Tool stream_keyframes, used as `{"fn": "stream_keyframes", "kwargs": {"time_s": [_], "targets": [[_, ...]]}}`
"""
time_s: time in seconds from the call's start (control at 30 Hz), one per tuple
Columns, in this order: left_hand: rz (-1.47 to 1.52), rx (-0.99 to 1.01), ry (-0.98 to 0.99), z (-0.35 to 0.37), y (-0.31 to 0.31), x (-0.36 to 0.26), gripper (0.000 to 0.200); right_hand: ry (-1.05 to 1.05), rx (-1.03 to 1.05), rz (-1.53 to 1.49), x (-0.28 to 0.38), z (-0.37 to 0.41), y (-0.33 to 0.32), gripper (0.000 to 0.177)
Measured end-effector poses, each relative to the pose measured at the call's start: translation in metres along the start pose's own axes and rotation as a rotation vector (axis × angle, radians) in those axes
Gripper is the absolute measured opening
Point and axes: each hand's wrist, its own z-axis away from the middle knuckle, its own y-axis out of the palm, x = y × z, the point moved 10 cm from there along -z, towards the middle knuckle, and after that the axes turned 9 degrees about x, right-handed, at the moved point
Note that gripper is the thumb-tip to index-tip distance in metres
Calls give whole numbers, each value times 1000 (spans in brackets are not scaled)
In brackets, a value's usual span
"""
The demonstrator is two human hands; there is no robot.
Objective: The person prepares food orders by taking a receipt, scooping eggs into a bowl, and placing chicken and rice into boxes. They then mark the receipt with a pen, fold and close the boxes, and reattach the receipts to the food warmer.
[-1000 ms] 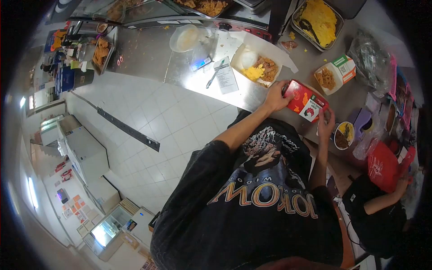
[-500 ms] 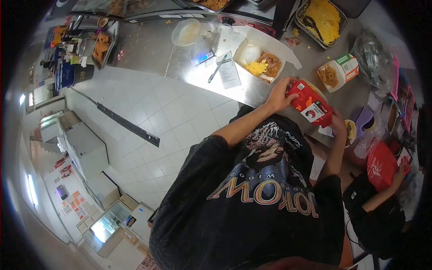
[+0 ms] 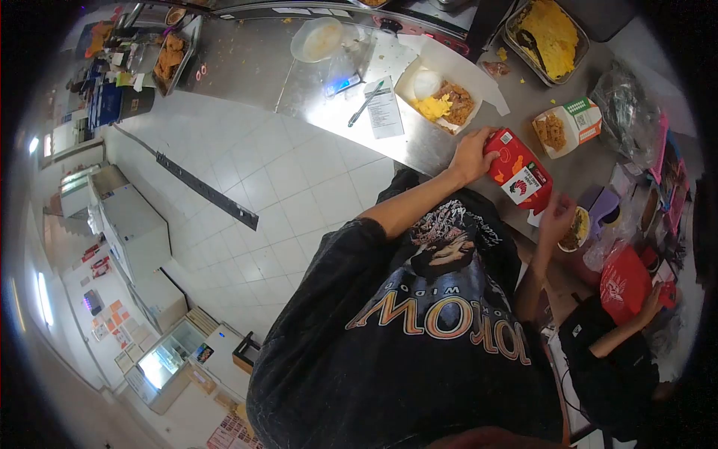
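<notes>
Two hands: the left hand (image 3: 469, 156) closes its fingers round the upper end of the red box (image 3: 520, 170); the right hand (image 3: 557, 218) curls in and pinches the lower corner.
Red box: tilted, held between the hands just above the near edge of the steel counter (image 3: 247, 75).
Slip: the right hand has only a corner, so the box could probably twist free and drop past the edge.
Small bowl (image 3: 576, 228): filled with food and just beside the right hand; a wrist nudge may tip it.
Co-worker: a black sleeve and a hand (image 3: 654, 298) on a red bag (image 3: 627, 283) are near on the right; elbows could collide.
Open meal box (image 3: 441, 101): uncovered beyond the left hand; a swing of the red box might clip it and scatter food.
Small carton (image 3: 559, 129): open, standing near the red box's far side, and likely easy to knock over.
</notes>
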Motion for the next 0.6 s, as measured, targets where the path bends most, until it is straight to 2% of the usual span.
{"fn": "stream_keyframes", "kwargs": {"time_s": [0.07, 0.13, 0.23, 0.33, 0.43, 0.53, 0.6], "targets": [[-25, 3, -31, 0, 2, -1, 54, -27, 59, 311, 49, 21, -1, 60], [-22, 24, -66, -1, 2, 3, 51, 208, 352, 159, 51, 31, 20, 58], [-61, 21, -106, -4, 6, 9, 46, 110, 320, 18, 32, 17, 55, 55], [-58, 172, -230, -10, 18, 26, 43, 209, 324, -37, 4, 6, 71, 56], [-150, 221, -270, -7, 17, 16, 40, 225, 356, -48, -8, -1, 69, 46], [-99, 79, -69, 0, 7, 5, 44, 118, 261, -506, 5, 5, 60, 37], [26, 62, -47, 5, 0, -3, 47, 75, 232, -598, 10, 8, 51, 36]]}}
